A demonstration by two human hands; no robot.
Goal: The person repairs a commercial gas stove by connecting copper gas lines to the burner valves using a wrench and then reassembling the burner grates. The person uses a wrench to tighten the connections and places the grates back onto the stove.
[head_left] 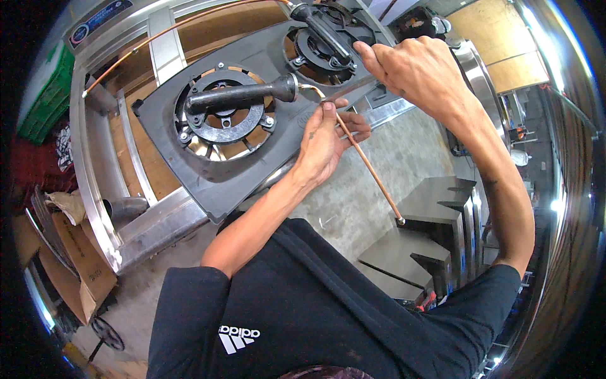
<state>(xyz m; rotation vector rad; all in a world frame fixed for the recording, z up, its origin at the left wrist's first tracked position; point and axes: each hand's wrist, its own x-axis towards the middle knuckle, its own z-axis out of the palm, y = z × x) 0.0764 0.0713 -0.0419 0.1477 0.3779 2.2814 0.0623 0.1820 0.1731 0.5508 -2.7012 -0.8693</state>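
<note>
My left hand [319, 144] pinches a thin copper tube [371, 165] with thumb and fingers near its upper end. The tube slants down to the right and ends in a small metal fitting [401, 221]. Its upper end runs by a bent brassy pipe [310, 90] at the wide mouth of a black burner arm [243, 96]. My right hand [420, 76], closed in a fist, grips a slim metal tool [355, 91], perhaps a wrench. The tool reaches left to the tube joint; its head is partly hidden by my left fingers.
The burner arm lies over a ring burner [222, 134] on a dark grey stove top [189, 174]. A second burner arm [325, 36] carries another copper tube [202, 20]. A metal frame [164, 215] supports the top. Folded dark metal pieces [435, 205] stand at right; a cardboard box [88, 265] is at left.
</note>
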